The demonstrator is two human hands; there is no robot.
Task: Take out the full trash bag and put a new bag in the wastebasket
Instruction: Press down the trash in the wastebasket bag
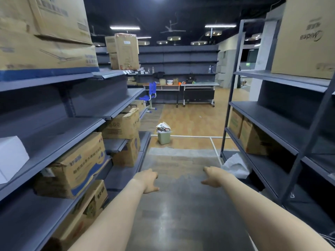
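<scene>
A person stands in a storeroom aisle between grey shelves, both bare arms stretched forward low in the frame. The left hand (147,181) and right hand (213,176) hold nothing, the fingers loose and slightly apart, palms down. The wastebasket (164,137), pale green and heaped with paper and card above its rim, sits on the floor at centre frame, where the aisle opens onto wooden flooring, well apart from both hands. The full trash bag (163,128) shows only as a pale edge around the heaped rubbish. No new bag is visible. The step in hand appears to be the approach: walking up close and gathering the bag's rim evenly before lifting would probably keep the loose top layer from spilling. Cardboard boxes (81,163) line the left shelves.
</scene>
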